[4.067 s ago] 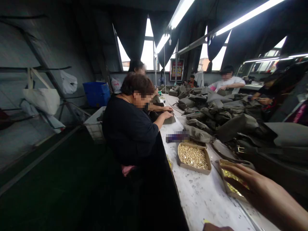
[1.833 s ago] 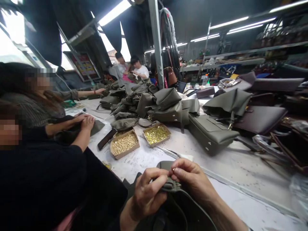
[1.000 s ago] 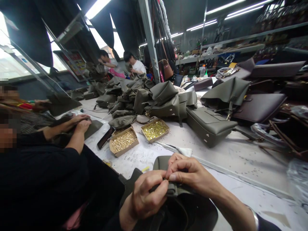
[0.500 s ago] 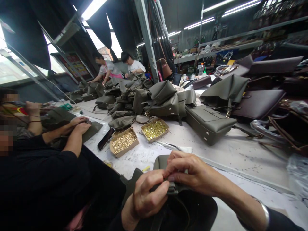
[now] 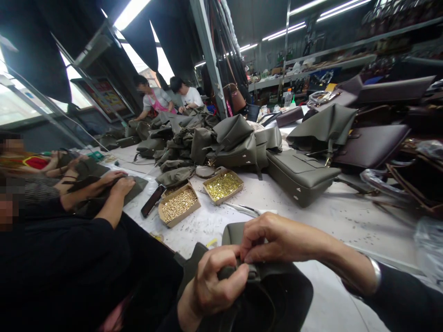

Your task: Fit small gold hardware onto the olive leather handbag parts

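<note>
A long white worktop [image 5: 332, 216], speckled with small bits, runs through a dim workshop lit by ceiling tube lights [image 5: 131, 11]. At its near edge the left hand [image 5: 216, 281] and right hand [image 5: 277, 240] are both closed, pinching the rim of an olive bag [image 5: 277, 295]. Two cardboard boxes of brass studs [image 5: 180, 205] sit beyond, before a pile of olive bags [image 5: 221, 138]. Co-workers [image 5: 69, 230] sit along the left side.

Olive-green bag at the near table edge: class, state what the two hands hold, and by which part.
Both the left hand and right hand pinch the olive-green bag at its top rim, fingertips meeting there.
</note>
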`<state>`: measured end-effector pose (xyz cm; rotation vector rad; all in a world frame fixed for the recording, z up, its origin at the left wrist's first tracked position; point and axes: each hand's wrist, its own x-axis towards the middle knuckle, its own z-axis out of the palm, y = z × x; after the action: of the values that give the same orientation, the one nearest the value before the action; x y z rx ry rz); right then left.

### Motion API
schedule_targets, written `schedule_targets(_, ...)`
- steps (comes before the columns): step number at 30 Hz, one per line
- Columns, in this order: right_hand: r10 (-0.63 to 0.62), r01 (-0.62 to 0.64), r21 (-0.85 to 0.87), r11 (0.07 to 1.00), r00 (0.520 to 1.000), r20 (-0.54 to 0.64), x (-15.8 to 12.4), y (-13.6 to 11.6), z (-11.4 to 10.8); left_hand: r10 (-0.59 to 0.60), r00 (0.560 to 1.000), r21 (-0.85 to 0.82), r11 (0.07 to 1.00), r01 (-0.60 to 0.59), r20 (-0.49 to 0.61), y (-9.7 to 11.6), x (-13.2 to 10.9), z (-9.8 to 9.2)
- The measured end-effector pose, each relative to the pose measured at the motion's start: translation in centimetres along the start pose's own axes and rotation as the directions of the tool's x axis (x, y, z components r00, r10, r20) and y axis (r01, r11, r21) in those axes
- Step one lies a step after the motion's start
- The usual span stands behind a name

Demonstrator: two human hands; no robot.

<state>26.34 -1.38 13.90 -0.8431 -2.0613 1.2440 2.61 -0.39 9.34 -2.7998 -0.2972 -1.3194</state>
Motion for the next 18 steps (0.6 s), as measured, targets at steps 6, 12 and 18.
schedule_targets(6, -0.012, 0.013, -0.028, 1.0, 0.999, 0.04, 0.7, 0.2, 0.3, -0.05, 0.999, -0.013, 0.999, 0.05, -0.001, 0.2, -0.5, 0.0)
schedule_targets(12, -0.085, 0.104, 0.174, 0.979, 0.99, -0.116, 1.1, 2.2, 2.6, -0.074, 0.997, -0.011, 0.997, 0.074, -0.013, -0.1, -0.8, -0.4)
schedule_targets(18, -0.104, 0.129, 0.221, 0.967, 0.987, -0.121, 0.8, 2.3, 2.7, -0.073, 0.997, -0.03, 0.997, 0.073, 0.002, -0.5, -1.8, -0.4)
